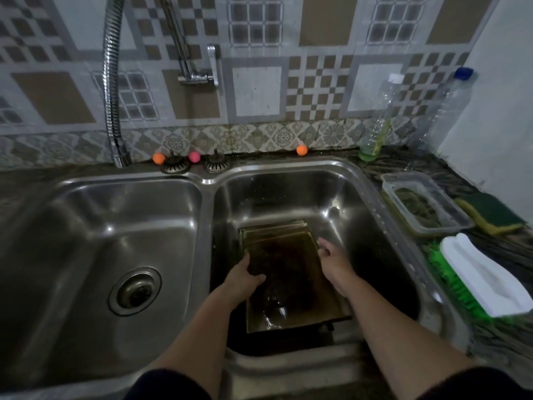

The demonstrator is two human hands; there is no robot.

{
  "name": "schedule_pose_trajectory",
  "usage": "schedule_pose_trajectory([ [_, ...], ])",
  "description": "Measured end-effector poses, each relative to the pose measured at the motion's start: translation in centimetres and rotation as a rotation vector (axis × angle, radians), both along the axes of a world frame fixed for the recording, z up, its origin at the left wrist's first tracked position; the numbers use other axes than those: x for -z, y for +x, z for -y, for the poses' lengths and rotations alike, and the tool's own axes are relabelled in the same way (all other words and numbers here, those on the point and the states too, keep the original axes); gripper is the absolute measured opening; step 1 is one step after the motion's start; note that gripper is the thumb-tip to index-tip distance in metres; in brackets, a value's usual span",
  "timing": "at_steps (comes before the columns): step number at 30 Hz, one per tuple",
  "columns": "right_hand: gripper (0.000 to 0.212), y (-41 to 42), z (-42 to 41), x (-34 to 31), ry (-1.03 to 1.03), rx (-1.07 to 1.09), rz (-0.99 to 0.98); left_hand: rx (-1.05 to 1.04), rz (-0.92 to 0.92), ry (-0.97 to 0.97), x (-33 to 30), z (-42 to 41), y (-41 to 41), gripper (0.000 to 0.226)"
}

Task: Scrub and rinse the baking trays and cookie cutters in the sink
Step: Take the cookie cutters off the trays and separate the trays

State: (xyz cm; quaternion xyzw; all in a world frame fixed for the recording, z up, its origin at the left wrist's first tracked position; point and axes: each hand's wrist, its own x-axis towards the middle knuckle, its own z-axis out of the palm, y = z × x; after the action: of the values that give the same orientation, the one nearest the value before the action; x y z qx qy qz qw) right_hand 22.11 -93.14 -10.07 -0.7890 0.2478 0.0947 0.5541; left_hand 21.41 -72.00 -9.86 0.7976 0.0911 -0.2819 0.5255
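Note:
A stack of dark, greasy baking trays (291,278) lies in the right basin of the steel double sink (288,174). My left hand (245,277) grips the left edge of the top tray, thumb over the rim. My right hand (331,255) holds the tray's right edge with curled fingers. A little water pools at the tray's near end. No cookie cutters show in this view.
The left basin (86,255) has a drain strainer (135,290). A flexible faucet hose (112,90) hangs at the back. On the right counter sit a green scrub brush (473,281), a sponge (490,212), a plastic container (424,203) and two bottles (377,122).

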Motion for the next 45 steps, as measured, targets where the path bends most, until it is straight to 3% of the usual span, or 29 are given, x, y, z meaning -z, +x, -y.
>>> schedule_pose_trajectory([
  [6, 0.039, -0.5, -0.3, -1.3, 0.056, 0.020, 0.001, -0.126, 0.004, -0.211, -1.0, -0.3, -1.2, 0.061],
  [10, 0.045, -0.3, 0.2, -1.1, 0.083, -0.002, -0.081, -0.209, -0.026, -0.203, -0.4, -0.3, -1.2, 0.070],
  [12, 0.067, 0.4, 1.1, 0.9, 0.094, -0.015, -0.174, -0.198, -0.080, -0.202, -0.4, -0.3, -1.2, 0.071],
  [15, 0.138, 3.3, 4.2, 8.6, 0.116, 0.013, -0.237, -0.165, -0.124, -0.196, -0.8, -0.4, -1.2, 0.071],
  [17, 0.156, 3.0, 3.9, 8.3, 0.173, 0.000, -0.293, -0.174, -0.111, -0.173, -0.8, -0.3, -1.1, 0.070],
  [19, 0.134, 0.8, 1.7, 2.8, 0.168, -0.001, -0.314, -0.192, -0.100, -0.150, -0.6, -0.2, -1.1, 0.071],
  [21, 0.091, -0.9, -0.1, -1.3, 0.131, -0.056, -0.299, -0.201, -0.099, -0.152, -0.4, -0.2, -1.1, 0.071],
  [23, 0.075, -1.2, -0.2, -1.9, 0.095, -0.075, -0.277, -0.200, -0.087, -0.180, -0.6, -0.2, -1.1, 0.072],
  [29, 0.060, -2.0, -1.0, -3.5, 0.055, -0.137, -0.191, -0.231, 0.040, -0.197, -2.5, 0.0, -0.9, 0.070],
  [33, 0.069, -0.9, -1.0, -3.4, 0.083, -0.155, -0.172, -0.214, 0.101, -0.294, -4.1, 0.4, -1.2, 0.073],
  [38, 0.061, -0.8, 1.0, -7.4, -0.092, -0.220, -0.006, -0.221, 0.253, -0.334, -6.3, 1.2, -0.3, 0.075],
  [41, 0.051, -1.9, 3.7, -10.9, -0.319, -0.314, 0.072, -0.226, 0.314, -0.373, -7.6, 2.3, 0.3, 0.074],
  [45, 0.042, -4.1, 9.6, -13.4, -0.883, -0.267, 0.133, -0.277, 0.383, -0.379, -9.5, 5.5, 0.5, 0.075],
])
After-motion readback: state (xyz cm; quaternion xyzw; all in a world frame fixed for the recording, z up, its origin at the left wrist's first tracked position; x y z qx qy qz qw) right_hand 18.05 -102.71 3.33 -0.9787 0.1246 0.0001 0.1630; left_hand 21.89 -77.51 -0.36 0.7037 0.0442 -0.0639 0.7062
